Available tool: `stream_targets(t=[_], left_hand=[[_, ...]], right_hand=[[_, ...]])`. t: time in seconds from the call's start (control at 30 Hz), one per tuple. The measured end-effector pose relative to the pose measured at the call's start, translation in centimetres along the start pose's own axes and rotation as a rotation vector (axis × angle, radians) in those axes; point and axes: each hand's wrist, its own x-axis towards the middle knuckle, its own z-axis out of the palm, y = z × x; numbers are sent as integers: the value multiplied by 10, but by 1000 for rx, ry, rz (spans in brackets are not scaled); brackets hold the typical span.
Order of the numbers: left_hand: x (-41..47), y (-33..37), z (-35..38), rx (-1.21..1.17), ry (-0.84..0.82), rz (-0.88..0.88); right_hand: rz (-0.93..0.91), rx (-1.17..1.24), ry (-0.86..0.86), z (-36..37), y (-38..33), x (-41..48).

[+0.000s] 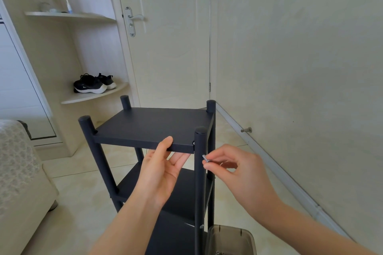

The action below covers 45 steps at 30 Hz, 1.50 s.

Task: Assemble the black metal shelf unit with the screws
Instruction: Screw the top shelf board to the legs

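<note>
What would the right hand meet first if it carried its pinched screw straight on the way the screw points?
Probably the front right post, just below the top shelf: the screw in the right hand aims at it from close by, though one view leaves depth unsure.

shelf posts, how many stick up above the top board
4 above the top board: front-left post, back-left post, back-right post, front-right post beside the screw the right hand pinches. None seems hidden.

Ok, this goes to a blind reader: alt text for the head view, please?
A left hand grips the front edge of the top shelf of a black metal shelf unit while the right hand pinches a small silver screw beside the front right post. A closed door and black shoes are behind.
</note>
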Motion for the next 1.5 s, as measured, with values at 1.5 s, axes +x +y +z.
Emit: stream_targets(t=[1.5], left_hand=[[-2, -1, 2, 92, 85, 45]], right_hand=[[68, 67, -63, 1, 2, 3]])
